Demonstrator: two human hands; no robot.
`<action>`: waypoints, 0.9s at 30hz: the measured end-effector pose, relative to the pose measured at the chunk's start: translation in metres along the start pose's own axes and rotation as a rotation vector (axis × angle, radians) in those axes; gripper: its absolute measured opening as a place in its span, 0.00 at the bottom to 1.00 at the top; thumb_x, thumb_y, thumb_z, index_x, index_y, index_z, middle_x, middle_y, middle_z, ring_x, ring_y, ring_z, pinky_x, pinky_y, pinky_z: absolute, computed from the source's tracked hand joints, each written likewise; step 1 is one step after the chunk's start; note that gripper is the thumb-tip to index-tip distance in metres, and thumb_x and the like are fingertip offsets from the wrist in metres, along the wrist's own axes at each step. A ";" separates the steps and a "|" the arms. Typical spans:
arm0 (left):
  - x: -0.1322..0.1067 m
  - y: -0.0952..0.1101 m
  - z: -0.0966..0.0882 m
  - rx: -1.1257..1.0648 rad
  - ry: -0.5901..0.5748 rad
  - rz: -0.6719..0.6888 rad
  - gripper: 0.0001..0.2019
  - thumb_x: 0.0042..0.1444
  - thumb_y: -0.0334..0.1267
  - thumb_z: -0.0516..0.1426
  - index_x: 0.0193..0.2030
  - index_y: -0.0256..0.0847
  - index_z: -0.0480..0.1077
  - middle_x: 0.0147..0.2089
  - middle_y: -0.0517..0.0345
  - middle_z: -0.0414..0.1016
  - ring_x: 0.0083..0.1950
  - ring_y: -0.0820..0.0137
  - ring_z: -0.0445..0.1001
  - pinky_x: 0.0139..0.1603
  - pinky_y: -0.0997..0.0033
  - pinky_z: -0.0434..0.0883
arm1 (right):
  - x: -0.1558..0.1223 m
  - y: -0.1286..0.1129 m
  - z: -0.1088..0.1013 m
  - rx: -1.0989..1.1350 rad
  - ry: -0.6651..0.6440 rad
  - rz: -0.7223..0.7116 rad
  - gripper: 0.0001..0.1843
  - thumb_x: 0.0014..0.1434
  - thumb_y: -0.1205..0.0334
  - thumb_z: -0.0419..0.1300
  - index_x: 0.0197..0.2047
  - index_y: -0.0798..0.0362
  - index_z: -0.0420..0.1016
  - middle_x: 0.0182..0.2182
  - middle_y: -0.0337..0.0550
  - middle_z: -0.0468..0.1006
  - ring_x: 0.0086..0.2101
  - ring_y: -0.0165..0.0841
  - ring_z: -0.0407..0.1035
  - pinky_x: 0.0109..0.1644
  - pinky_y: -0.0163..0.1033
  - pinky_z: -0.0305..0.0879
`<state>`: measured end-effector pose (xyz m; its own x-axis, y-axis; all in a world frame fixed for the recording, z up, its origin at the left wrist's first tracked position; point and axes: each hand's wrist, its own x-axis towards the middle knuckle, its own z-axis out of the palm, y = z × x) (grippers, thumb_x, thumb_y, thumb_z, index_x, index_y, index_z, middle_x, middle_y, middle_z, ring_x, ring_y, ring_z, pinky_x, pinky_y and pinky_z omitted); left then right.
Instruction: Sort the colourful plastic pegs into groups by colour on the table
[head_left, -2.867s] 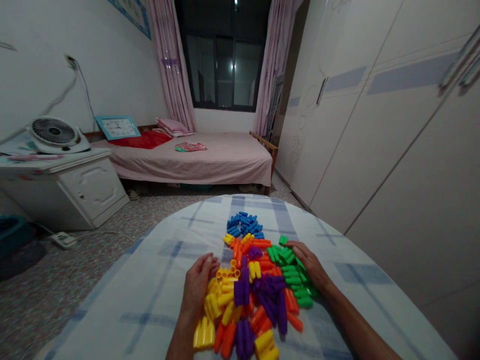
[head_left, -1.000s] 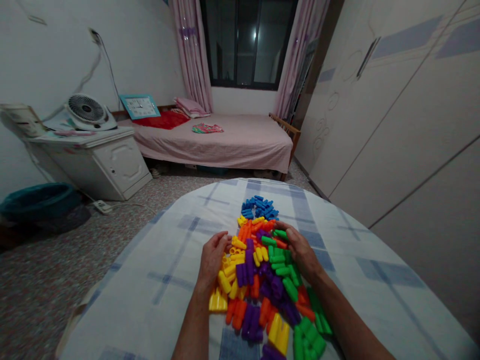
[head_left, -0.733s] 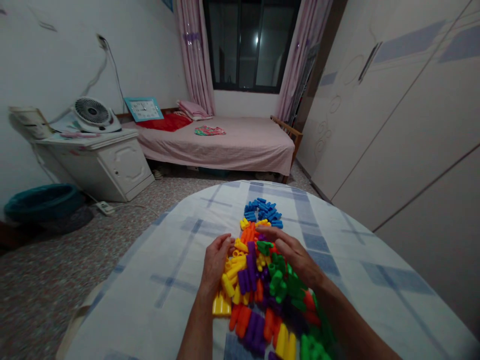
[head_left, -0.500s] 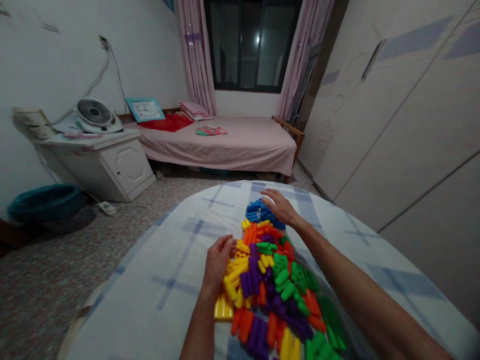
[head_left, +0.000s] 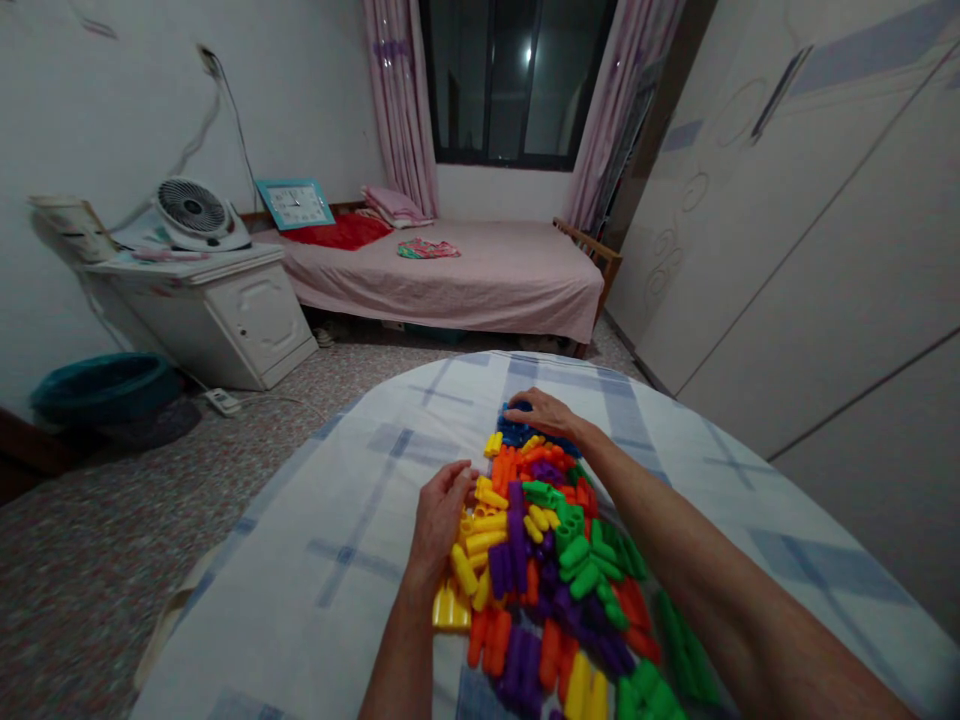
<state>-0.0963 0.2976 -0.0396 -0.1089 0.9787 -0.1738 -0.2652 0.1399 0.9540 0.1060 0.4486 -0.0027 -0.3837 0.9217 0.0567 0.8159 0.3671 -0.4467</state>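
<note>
Plastic toy building blocks lie in a long heap on the table. My right hand (head_left: 551,413) is at the far end, over the blue blocks (head_left: 516,432), with its thumb and fingers apart; whether a block is between them is hard to see. On the heap's left side, my left hand (head_left: 441,515) rests with its fingertips against the yellow blocks (head_left: 480,542), fingers stretched forward and holding nothing visible. Purple blocks (head_left: 517,545), green blocks (head_left: 589,565) and orange blocks (head_left: 491,640) are mixed between my forearms. My right forearm crosses above the heap's right edge.
A white and blue checked cloth covers the rounded table (head_left: 360,500). Beyond it stands a bed (head_left: 510,285) with a pink sheet. A white cabinet (head_left: 262,320) with a fan (head_left: 196,210) is at left, near a teal bin (head_left: 105,390). A wardrobe (head_left: 810,270) fills the right side.
My right hand has come down onto the blue blocks, its fingers moving left over them. My left hand stays beside the yellow blocks. The view has shifted slightly.
</note>
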 end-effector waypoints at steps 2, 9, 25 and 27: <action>-0.003 0.005 0.001 0.030 -0.004 0.009 0.23 0.46 0.50 0.60 0.44 0.35 0.72 0.39 0.52 0.77 0.32 0.70 0.73 0.34 0.72 0.70 | -0.015 -0.005 -0.005 0.048 -0.032 -0.033 0.21 0.55 0.44 0.55 0.44 0.50 0.76 0.43 0.45 0.75 0.43 0.38 0.68 0.51 0.41 0.61; -0.006 0.009 0.002 0.014 -0.031 0.050 0.21 0.46 0.49 0.60 0.41 0.35 0.73 0.38 0.53 0.77 0.33 0.69 0.74 0.36 0.71 0.71 | -0.068 -0.027 -0.009 0.234 -0.064 -0.046 0.15 0.54 0.55 0.57 0.42 0.53 0.74 0.35 0.39 0.75 0.34 0.32 0.67 0.39 0.37 0.62; -0.005 0.008 -0.001 0.104 -0.041 0.124 0.19 0.49 0.48 0.59 0.41 0.35 0.74 0.40 0.52 0.77 0.39 0.67 0.74 0.41 0.71 0.69 | -0.077 -0.067 -0.031 0.202 0.021 -0.174 0.22 0.62 0.50 0.50 0.55 0.50 0.69 0.50 0.47 0.71 0.48 0.37 0.67 0.51 0.42 0.63; -0.003 0.007 0.000 0.128 -0.028 0.120 0.18 0.49 0.47 0.59 0.42 0.35 0.74 0.41 0.51 0.77 0.40 0.66 0.74 0.42 0.70 0.69 | -0.051 -0.051 -0.013 0.123 0.024 -0.082 0.24 0.61 0.50 0.52 0.56 0.52 0.68 0.54 0.49 0.69 0.53 0.40 0.63 0.58 0.46 0.57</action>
<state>-0.0981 0.2955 -0.0320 -0.1055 0.9931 -0.0513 -0.1271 0.0377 0.9912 0.0897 0.3851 0.0286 -0.4354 0.8924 0.1181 0.7221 0.4246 -0.5461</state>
